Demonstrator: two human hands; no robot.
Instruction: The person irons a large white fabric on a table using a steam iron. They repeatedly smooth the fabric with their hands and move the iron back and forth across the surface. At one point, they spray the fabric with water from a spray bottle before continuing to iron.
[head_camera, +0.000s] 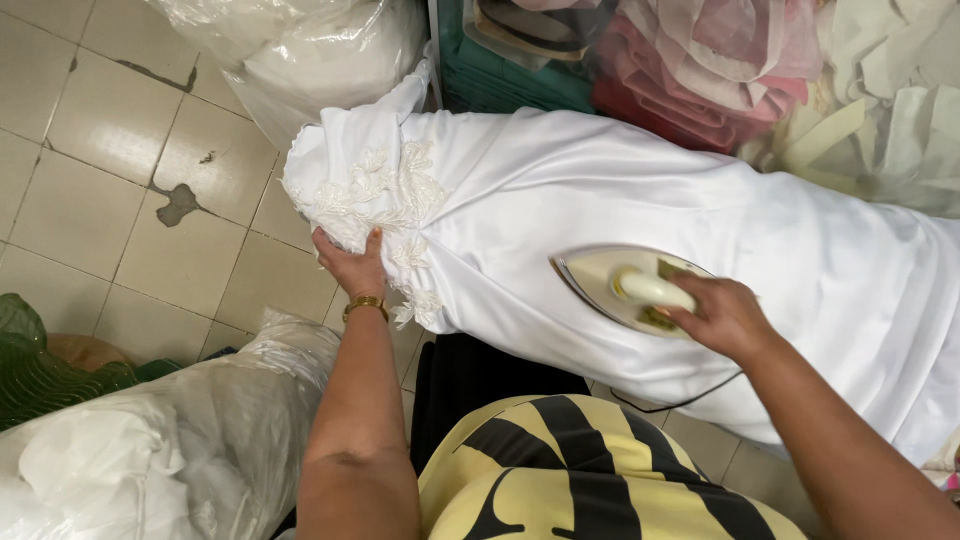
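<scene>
White satin gown (620, 190) under cream iron (625, 285)

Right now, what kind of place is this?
Probably a small sewing or dressmaking shop. An iron is pressing a white dress with lace trim, folded fabrics are piled behind it, and plastic bags of white cloth sit on the tiled floor.

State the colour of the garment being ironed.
White, with white lace appliqué near the left hand; the dress shows best in the head view.
</scene>
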